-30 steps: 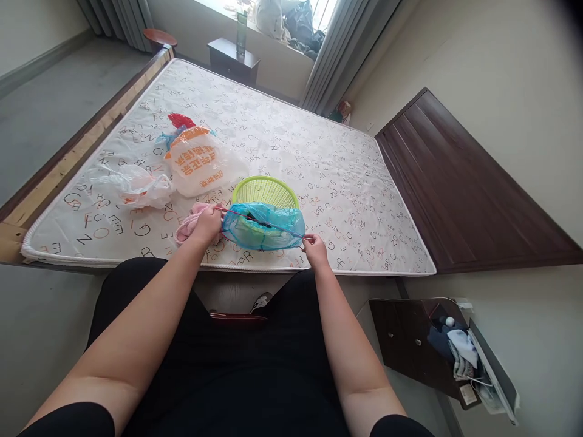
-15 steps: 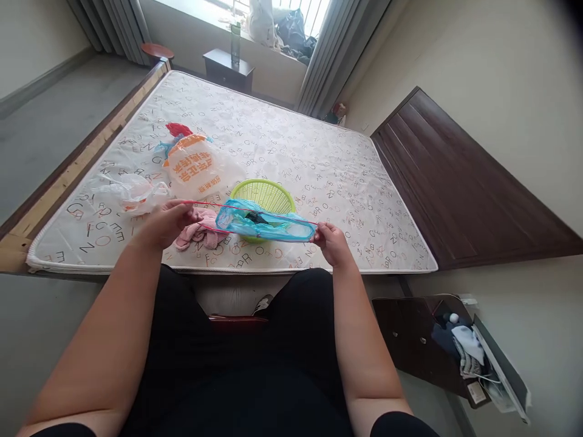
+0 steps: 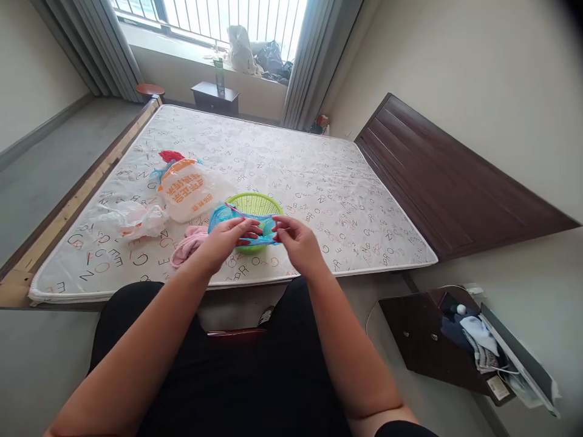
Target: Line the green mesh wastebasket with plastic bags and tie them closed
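A translucent blue plastic drawstring bag (image 3: pixel 219 213) with a thin pinkish-red string is spread over a green plastic basket (image 3: pixel 255 201) near the mattress's front edge. My left hand (image 3: pixel 230 235) is closed at the bag's near side, its fingers by the string. On the other side, my right hand (image 3: pixel 295 238) pinches the bag's right edge, a short gap from the left. Fingers partly hide the bag's mouth. Beside my left wrist lies a crumpled pink cloth (image 3: pixel 186 247).
A white plastic bag with orange print (image 3: pixel 186 193), a crumpled clear bag (image 3: pixel 136 220) and a red bag (image 3: pixel 170 156) lie on the letter-patterned mattress (image 3: pixel 310 176). A dark headboard (image 3: pixel 437 188) stands right, a nightstand (image 3: pixel 423 334) at lower right.
My hands, earlier wide apart with the red string stretched out leftward, have come close together over the basket. The string is now slack near the bag's mouth. The view has tilted up slightly.
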A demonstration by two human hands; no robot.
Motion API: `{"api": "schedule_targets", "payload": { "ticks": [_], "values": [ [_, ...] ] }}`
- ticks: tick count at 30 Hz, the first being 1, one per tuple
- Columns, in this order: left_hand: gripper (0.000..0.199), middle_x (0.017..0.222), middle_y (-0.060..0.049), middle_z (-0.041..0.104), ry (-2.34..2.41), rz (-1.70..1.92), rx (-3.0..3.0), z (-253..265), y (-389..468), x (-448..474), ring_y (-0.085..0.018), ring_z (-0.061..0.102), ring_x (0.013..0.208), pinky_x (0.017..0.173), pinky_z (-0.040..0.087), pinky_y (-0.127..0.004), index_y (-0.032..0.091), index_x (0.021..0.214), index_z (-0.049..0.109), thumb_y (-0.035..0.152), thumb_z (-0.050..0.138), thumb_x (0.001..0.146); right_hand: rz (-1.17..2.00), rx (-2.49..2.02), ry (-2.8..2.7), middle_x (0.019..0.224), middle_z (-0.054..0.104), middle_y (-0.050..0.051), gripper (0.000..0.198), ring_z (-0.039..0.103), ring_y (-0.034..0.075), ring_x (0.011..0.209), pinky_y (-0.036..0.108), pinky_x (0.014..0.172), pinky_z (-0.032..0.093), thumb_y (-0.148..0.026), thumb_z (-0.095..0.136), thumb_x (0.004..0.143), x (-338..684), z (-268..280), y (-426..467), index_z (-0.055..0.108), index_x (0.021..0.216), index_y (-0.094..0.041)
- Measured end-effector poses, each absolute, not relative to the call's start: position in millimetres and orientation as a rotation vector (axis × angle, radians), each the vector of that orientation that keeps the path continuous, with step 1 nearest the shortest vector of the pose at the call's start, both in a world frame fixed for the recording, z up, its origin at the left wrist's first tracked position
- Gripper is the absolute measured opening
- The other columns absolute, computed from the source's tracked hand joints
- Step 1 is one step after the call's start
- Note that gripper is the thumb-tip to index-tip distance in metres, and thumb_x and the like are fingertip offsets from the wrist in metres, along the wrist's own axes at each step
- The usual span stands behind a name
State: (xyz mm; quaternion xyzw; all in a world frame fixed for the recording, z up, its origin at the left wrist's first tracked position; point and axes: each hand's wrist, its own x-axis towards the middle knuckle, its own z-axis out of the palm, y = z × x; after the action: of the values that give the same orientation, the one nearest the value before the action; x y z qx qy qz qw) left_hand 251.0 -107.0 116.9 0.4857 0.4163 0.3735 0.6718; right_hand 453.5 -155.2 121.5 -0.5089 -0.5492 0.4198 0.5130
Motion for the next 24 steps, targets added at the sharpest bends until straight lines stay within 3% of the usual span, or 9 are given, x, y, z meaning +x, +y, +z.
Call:
{"api": "schedule_targets", "payload": {
  "ticks": [5, 9, 12, 15, 17, 20, 24],
  "values": [
    [0.054, 0.106, -0.01, 0.076, 0.908, 0.81, 1.241, 127, -111, 275, -0.028, 0.072, 0.104, 0.088, 0.059, -0.04, 0.018, 0.102, 0.076, 0.065, 0.082, 0.075, 0.695, -1.293, -1.595, 0.109, 0.075, 0.003, 0.026, 0.07, 0.019, 0.098, 0.037, 0.085, 0.061, -0.022, 0.062, 0.094, 434, 118, -161, 0.074, 0.116, -0.029],
    [0.048, 0.097, -0.008, 0.075, 0.855, 0.772, 1.288, 134, -104, 272, -0.025, 0.072, 0.098, 0.089, 0.06, -0.04, 0.017, 0.092, 0.074, 0.061, 0.085, 0.073, 0.422, -1.311, -1.649, 0.106, 0.071, 0.005, 0.014, 0.068, 0.022, 0.104, 0.04, 0.091, 0.06, -0.03, 0.065, 0.097, 440, 116, -164, 0.073, 0.107, -0.029],
    [0.043, 0.094, -0.008, 0.076, 0.789, 0.795, 1.272, 138, -97, 271, -0.024, 0.073, 0.096, 0.092, 0.06, -0.04, 0.017, 0.087, 0.07, 0.058, 0.082, 0.079, 0.279, -1.253, -1.622, 0.13, 0.063, 0.01, 0.034, 0.059, 0.028, 0.129, 0.049, 0.109, 0.052, -0.042, 0.067, 0.097, 448, 112, -160, 0.064, 0.128, -0.029],
    [0.039, 0.087, -0.006, 0.075, 0.752, 0.851, 1.251, 144, -90, 273, -0.022, 0.073, 0.088, 0.086, 0.062, -0.039, 0.018, 0.087, 0.065, 0.055, 0.078, 0.084, 0.304, -1.21, -1.737, 0.153, 0.05, 0.011, 0.065, 0.042, 0.032, 0.149, 0.057, 0.123, 0.038, -0.049, 0.067, 0.096, 450, 103, -151, 0.042, 0.153, -0.031],
    [0.038, 0.08, -0.004, 0.073, 0.704, 0.86, 1.247, 150, -86, 274, -0.021, 0.072, 0.078, 0.077, 0.062, -0.038, 0.019, 0.087, 0.063, 0.054, 0.077, 0.085, 0.379, -1.228, -1.829, 0.151, 0.052, 0.011, 0.062, 0.047, 0.031, 0.145, 0.054, 0.12, 0.041, -0.049, 0.061, 0.1, 447, 94, -143, 0.04, 0.154, -0.03],
    [0.037, 0.074, -0.003, 0.07, 0.626, 0.893, 1.241, 161, -82, 270, -0.021, 0.071, 0.07, 0.069, 0.062, -0.037, 0.019, 0.087, 0.061, 0.052, 0.077, 0.085, 0.404, -1.32, -1.854, 0.124, 0.067, 0.011, 0.036, 0.065, 0.027, 0.118, 0.044, 0.101, 0.055, -0.041, 0.043, 0.108, 441, 76, -132, 0.06, 0.136, -0.026],
    [0.028, 0.071, -0.001, 0.066, 0.602, 1.029, 1.205, 175, -75, 255, -0.018, 0.07, 0.064, 0.065, 0.061, -0.035, 0.019, 0.09, 0.061, 0.044, 0.073, 0.091, 0.384, -1.511, -1.883, 0.112, 0.072, 0.009, 0.033, 0.068, 0.026, 0.105, 0.04, 0.093, 0.056, -0.036, 0.041, 0.107, 438, 46, -115, 0.069, 0.12, -0.026]
  ]
}}
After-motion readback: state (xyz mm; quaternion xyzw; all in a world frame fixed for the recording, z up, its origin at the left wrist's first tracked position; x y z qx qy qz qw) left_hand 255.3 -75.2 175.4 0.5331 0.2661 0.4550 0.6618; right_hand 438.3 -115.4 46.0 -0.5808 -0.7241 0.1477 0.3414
